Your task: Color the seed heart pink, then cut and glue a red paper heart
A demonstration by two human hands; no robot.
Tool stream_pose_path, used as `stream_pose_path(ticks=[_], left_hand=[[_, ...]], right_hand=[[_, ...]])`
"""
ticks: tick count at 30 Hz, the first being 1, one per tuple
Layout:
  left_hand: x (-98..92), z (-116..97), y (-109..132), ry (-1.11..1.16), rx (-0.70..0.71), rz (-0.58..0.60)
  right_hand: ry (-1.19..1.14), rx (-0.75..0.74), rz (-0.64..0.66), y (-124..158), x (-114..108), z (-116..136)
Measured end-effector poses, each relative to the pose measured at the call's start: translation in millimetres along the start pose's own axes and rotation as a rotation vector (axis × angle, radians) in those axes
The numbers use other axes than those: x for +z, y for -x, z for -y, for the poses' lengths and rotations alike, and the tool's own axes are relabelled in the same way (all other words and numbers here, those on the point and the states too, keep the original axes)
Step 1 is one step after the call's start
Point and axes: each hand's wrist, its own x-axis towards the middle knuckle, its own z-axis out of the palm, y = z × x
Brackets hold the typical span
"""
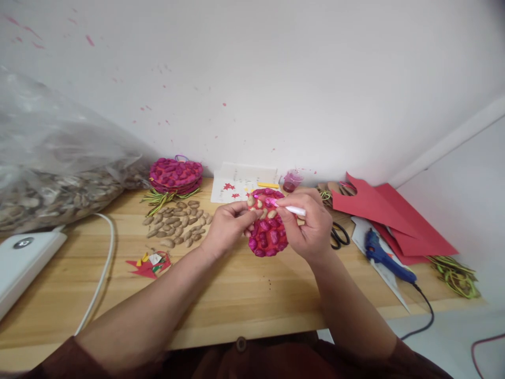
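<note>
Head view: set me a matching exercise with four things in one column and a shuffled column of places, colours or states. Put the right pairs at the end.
Things
1. Pen-like tool
2. Glue gun
3. Clear cup
4. Loose peanuts

Places, colours or states
A. Spread on the wooden table, left of both hands
B. By the wall, with magenta inside
C. Held in the right grip
D. Blue, with a dark cord

Right pairs: 1-C, 2-D, 3-B, 4-A
</note>
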Motion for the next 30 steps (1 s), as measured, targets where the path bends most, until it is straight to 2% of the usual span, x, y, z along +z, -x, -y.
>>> stream_pose_path(ticks=[15,30], left_hand=[[3.6,-4.9,-0.1,0.087,-0.088,-0.044],[1.8,-2.5,-1.1,0.133,-0.103,-0.051]], right_hand=[[0.022,-0.008,0.009,-0.3,-0.2,-3.3],[0.024,0.013,-0.006,-0.8,-1.6,-4.2]])
